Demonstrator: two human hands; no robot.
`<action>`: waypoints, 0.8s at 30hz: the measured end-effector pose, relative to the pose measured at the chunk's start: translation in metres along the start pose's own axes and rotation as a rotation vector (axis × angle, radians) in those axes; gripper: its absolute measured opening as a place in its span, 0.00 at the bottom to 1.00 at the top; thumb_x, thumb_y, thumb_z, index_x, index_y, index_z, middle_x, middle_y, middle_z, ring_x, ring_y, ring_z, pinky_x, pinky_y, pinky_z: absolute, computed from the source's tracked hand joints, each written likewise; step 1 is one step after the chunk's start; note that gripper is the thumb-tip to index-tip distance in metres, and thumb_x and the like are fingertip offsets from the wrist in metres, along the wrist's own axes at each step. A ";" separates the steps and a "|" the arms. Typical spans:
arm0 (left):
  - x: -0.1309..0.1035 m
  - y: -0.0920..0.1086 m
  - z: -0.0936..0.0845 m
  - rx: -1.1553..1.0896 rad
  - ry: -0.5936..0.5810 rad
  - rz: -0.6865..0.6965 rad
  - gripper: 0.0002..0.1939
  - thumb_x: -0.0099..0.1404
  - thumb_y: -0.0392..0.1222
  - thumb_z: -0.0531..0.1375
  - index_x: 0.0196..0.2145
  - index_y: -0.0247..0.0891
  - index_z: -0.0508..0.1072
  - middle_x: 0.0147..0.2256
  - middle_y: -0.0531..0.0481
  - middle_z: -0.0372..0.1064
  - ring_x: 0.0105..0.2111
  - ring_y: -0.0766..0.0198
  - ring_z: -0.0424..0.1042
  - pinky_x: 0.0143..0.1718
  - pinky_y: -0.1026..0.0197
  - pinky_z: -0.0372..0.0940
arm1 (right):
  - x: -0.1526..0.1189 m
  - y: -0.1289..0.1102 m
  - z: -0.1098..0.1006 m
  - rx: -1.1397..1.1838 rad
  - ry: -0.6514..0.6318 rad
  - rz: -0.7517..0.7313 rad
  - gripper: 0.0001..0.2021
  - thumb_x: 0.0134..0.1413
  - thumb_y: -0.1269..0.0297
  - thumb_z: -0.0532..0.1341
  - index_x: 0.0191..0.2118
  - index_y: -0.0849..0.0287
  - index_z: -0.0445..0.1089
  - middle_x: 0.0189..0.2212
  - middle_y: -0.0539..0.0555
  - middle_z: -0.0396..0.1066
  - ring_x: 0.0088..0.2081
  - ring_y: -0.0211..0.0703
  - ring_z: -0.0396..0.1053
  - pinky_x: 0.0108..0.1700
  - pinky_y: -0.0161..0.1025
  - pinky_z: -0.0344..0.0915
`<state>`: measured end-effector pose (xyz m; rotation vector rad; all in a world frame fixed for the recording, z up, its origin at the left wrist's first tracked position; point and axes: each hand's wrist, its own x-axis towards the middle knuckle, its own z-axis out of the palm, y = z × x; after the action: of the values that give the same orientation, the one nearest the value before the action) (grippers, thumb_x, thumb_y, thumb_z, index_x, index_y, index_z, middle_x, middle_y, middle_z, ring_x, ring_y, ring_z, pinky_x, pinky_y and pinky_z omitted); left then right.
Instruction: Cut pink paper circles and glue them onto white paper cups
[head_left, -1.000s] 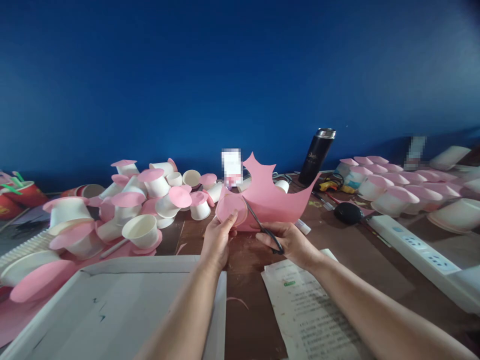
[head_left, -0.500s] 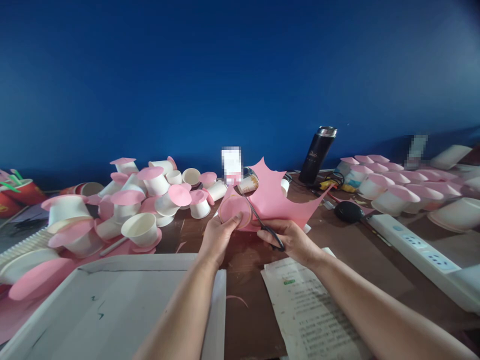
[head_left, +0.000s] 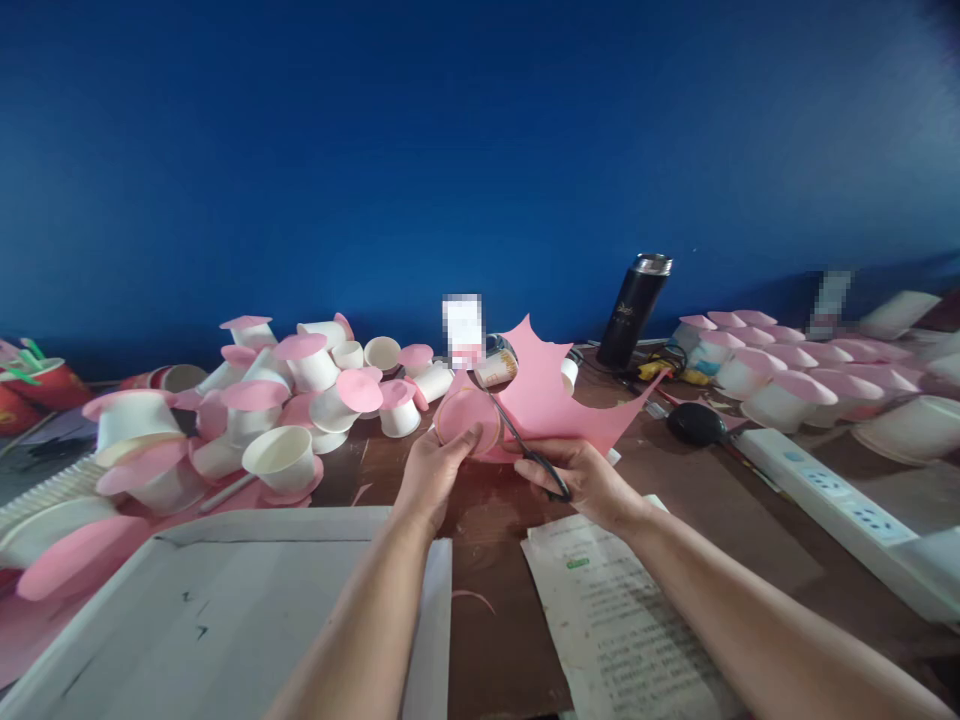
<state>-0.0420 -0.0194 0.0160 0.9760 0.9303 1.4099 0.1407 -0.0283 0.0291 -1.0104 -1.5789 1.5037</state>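
In front of a black flask (head_left: 630,318) and to its left, we hold a pink sheet (head_left: 544,395) above the table, its edge scalloped and pointed. Our left hand (head_left: 435,475) pinches a tan-rimmed pink disc (head_left: 463,412) at the sheet's near-left end, thumb on top and fingers beneath, a grip that likely steadies the round edge beside the blades. Whether disc and sheet are joined, we cannot tell.

Our right hand (head_left: 581,480) closes around the handles of black scissors (head_left: 537,460), blades pointing away from us along the disc's right side, probably so they can follow its curve while the sheet's bulk hangs clear; their opening is too fine to judge.

Well to the flask's left, pink-topped cups (head_left: 313,370) crowd together, some tipped over; to its right, others (head_left: 754,375) stand in close rows, apparently grouped for order. Nearer us than the flask lie printed papers (head_left: 600,590).
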 end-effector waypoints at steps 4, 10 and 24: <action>0.002 -0.002 -0.003 -0.015 0.011 -0.015 0.24 0.52 0.48 0.67 0.44 0.31 0.76 0.36 0.42 0.77 0.37 0.54 0.74 0.45 0.54 0.63 | -0.001 -0.003 0.000 -0.016 0.014 0.027 0.24 0.50 0.52 0.64 0.46 0.67 0.73 0.19 0.44 0.50 0.21 0.29 0.46 0.23 0.33 0.42; 0.002 -0.002 -0.002 -0.055 0.023 -0.027 0.24 0.50 0.49 0.68 0.42 0.30 0.76 0.33 0.42 0.76 0.31 0.58 0.73 0.38 0.58 0.64 | -0.002 -0.003 -0.002 -0.081 0.016 0.001 0.23 0.51 0.52 0.64 0.47 0.66 0.74 0.20 0.44 0.50 0.22 0.30 0.46 0.23 0.33 0.43; 0.004 -0.004 -0.001 -0.049 0.113 -0.043 0.24 0.49 0.49 0.68 0.40 0.29 0.76 0.29 0.45 0.75 0.28 0.62 0.71 0.33 0.61 0.63 | 0.000 0.004 -0.002 -0.077 -0.013 -0.005 0.21 0.50 0.52 0.65 0.45 0.64 0.74 0.22 0.47 0.58 0.24 0.31 0.52 0.24 0.33 0.50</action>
<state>-0.0414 -0.0152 0.0127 0.8423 0.9893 1.4567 0.1429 -0.0270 0.0254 -1.0407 -1.6581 1.4583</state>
